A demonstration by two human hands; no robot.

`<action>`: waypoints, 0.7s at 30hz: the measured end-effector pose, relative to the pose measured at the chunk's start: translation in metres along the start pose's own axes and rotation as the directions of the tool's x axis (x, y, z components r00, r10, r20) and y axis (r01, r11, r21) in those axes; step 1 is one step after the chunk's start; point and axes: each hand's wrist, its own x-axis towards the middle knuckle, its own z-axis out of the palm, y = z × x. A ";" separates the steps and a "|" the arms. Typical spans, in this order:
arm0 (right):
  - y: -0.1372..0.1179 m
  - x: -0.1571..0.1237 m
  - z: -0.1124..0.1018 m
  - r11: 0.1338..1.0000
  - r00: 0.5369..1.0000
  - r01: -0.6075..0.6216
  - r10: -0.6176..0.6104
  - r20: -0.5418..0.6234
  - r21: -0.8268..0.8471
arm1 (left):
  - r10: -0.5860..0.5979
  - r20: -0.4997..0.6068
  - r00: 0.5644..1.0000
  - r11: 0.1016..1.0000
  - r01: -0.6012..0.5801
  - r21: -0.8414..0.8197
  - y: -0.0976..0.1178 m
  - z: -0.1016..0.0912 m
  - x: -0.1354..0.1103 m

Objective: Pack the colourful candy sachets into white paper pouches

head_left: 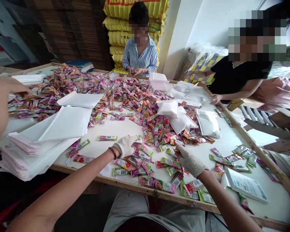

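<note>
My left hand (128, 146), in a white knit glove with a dark beaded bracelet at the wrist, reaches over a small heap of snack packets (143, 156) near the table's front edge. Its fingers are stretched out and touch the packets. Wearing a similar glove, my right hand (190, 162) lies at the right of that heap, its fingers extended towards more packets (171, 162). I see nothing gripped in either hand. The packets are small, flat and mostly purple, green and red. Below the hands, larger packets (157, 184) lie along the edge.
White padded mailers (67, 122) are stacked at the left; filled white pouches (181, 120) lie right of centre. A big packet pile (87, 83) covers the back. A wooden rim (251, 145) borders the table (125, 129). Two people stand across it; another person's arm (0, 96) enters at left.
</note>
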 end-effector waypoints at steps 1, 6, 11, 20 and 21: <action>-0.004 -0.002 0.002 1.000 0.999 -0.003 0.004 0.049 -0.006 | -0.027 0.060 0.998 0.999 0.024 0.035 -0.007 -0.001 0.004; -0.015 -0.008 0.021 0.999 0.982 0.002 0.006 0.191 -0.039 | -0.032 0.133 0.991 0.997 0.023 0.072 -0.016 0.005 0.015; -0.010 -0.009 0.012 0.995 0.988 0.102 -0.103 0.114 0.015 | 0.023 0.003 1.000 0.999 -0.023 -0.033 -0.021 0.005 0.014; -0.084 0.042 0.025 0.986 0.991 -0.062 0.043 0.123 0.155 | 0.025 0.145 0.989 1.000 -0.025 -0.002 -0.018 -0.006 0.029; -0.097 0.050 0.034 0.989 0.989 -0.074 0.056 0.140 0.127 | 0.025 0.155 0.988 0.999 -0.031 0.034 -0.016 -0.004 0.031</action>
